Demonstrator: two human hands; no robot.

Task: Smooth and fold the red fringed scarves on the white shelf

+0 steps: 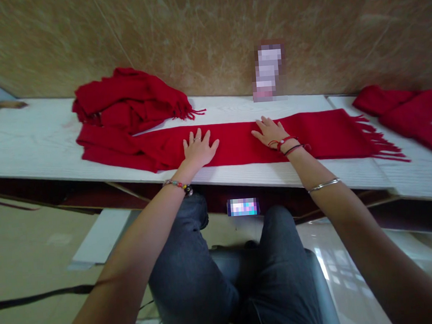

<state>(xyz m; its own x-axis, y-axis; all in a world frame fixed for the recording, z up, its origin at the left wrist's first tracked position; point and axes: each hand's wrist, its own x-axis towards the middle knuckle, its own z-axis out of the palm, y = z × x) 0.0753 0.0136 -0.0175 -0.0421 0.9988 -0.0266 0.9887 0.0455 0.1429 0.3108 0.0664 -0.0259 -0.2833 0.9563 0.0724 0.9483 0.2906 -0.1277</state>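
A red scarf point(237, 143) lies along the near edge of the worktop point(25, 140), its fringed end to the right, its left part rumpled. The left hand point(199, 151) and right hand point(269, 131) rest open on it, palms down, fingers spread. A red heap point(126, 99) sits at the back edge; red cloth point(408, 111) lies toward the right end.

A slim silver bangle point(324, 185) circles the right forearm point(353, 221). Between bangle and right hand point(269, 132) sit a red cord point(287, 139) and a dark cord point(292, 149). Left of the bangle, the left wrist point(184, 172) wears coloured beads point(178, 184), the left hand point(199, 151) a ring point(197, 138). Below it, grey-blue trousers point(189, 262).
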